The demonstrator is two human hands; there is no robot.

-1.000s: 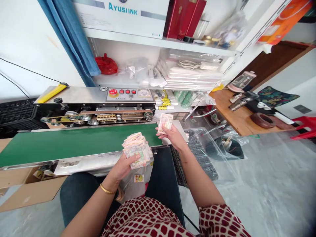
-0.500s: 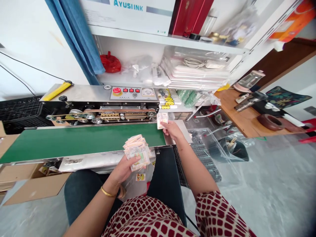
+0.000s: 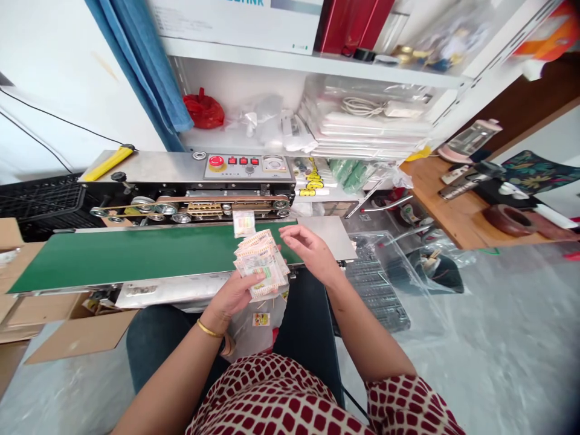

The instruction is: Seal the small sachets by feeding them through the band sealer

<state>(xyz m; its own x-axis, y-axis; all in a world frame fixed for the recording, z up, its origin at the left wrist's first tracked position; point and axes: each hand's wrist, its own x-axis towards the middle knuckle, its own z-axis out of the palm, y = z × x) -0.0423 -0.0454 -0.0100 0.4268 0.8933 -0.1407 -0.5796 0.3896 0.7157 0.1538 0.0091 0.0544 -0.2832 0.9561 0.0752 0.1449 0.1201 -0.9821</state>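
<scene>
Green belt point(image 3: 136, 254) bears one packet point(image 3: 243, 223)

From my remote seat, I see that one laid down by the machine point(image 3: 247, 166). My left grip point(image 3: 232, 294) clasps a fanned stack point(image 3: 260, 263), not yet down; my right grip point(image 3: 313, 252), loosely curled, looks released.

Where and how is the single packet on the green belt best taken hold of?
Probably best pinched at its near edge, from the person's side and a little from the left. The single packet looks thin and flat, its far edge close to the machine, so the near edge seems easier to get at. The fanned packets in the left hand crowd a straight approach.
</scene>
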